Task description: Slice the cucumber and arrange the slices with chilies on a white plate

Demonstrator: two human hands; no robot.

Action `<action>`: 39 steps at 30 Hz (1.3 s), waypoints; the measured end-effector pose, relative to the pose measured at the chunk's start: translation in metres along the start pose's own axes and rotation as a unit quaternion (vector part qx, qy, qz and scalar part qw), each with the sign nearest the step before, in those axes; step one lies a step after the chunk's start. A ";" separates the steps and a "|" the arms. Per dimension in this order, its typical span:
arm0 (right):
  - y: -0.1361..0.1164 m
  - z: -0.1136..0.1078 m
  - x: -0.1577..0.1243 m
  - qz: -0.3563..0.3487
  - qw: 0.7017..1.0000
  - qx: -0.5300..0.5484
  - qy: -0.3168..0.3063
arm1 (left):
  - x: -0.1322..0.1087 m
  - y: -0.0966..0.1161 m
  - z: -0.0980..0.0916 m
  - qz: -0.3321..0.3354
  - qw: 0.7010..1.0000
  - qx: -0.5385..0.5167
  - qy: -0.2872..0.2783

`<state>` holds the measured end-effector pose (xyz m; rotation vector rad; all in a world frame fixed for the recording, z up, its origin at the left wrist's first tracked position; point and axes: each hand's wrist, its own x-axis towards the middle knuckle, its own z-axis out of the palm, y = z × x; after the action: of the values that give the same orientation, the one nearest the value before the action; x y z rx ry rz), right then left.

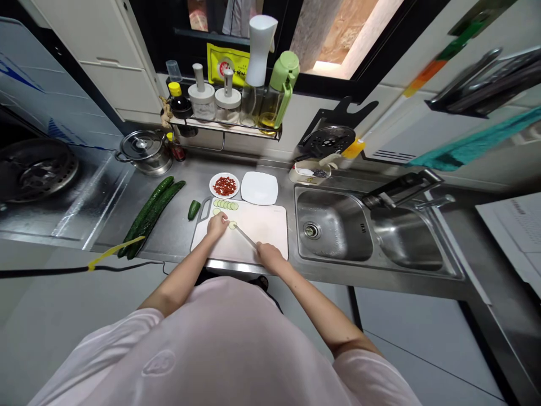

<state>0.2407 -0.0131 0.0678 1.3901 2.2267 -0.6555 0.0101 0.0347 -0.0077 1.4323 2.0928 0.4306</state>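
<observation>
My right hand is closed round the handle of a knife, whose blade points up and left across a white cutting board. By the blade's tip lies a round cucumber slice. My left hand is over the board's left part, fingers bent together beside that slice; what they hold, if anything, is hidden. Just above these fingers sits another cucumber slice. Along the board's top edge runs an overlapping row of cucumber slices. A cut cucumber piece rests left of the board.
Behind the board stand a plate of chopped red pieces and a white plate. Two whole cucumbers lie to the left, near a lidded pot. A double sink is on the right. Bottles and jars fill a wall shelf.
</observation>
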 end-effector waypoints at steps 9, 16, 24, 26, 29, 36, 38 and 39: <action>-0.006 -0.007 0.010 -0.007 1.000 -0.004 0.012 | -0.001 0.002 -0.001 -0.008 1.000 0.001 -0.003; -0.007 -0.011 0.011 -0.002 1.000 0.007 0.000 | 0.000 0.001 -0.001 -0.005 1.000 -0.001 -0.002; -0.010 -0.016 0.015 0.005 1.000 0.001 -0.002 | 0.000 0.000 -0.001 -0.008 1.000 -0.004 -0.003; -0.010 -0.018 0.015 0.006 1.000 -0.001 -0.005 | 0.001 -0.001 0.000 -0.007 1.000 -0.007 -0.003; -0.011 -0.020 0.017 0.005 1.000 -0.004 -0.008 | 0.002 -0.003 0.001 -0.004 1.000 -0.009 0.001; -0.005 -0.020 0.009 0.004 1.000 -0.006 -0.009 | 0.002 -0.002 0.000 -0.007 1.000 -0.001 -0.007; -0.001 -0.017 0.002 0.007 1.000 -0.008 -0.014 | 0.002 -0.002 0.000 -0.008 1.000 0.000 -0.006; 0.001 -0.016 -0.001 0.009 1.000 -0.010 -0.014 | 0.002 -0.002 0.000 -0.006 1.000 0.000 -0.004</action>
<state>0.2406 -0.0041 0.0806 1.3798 2.1908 -0.6412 0.0080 0.0360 -0.0099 1.4188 2.0929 0.4205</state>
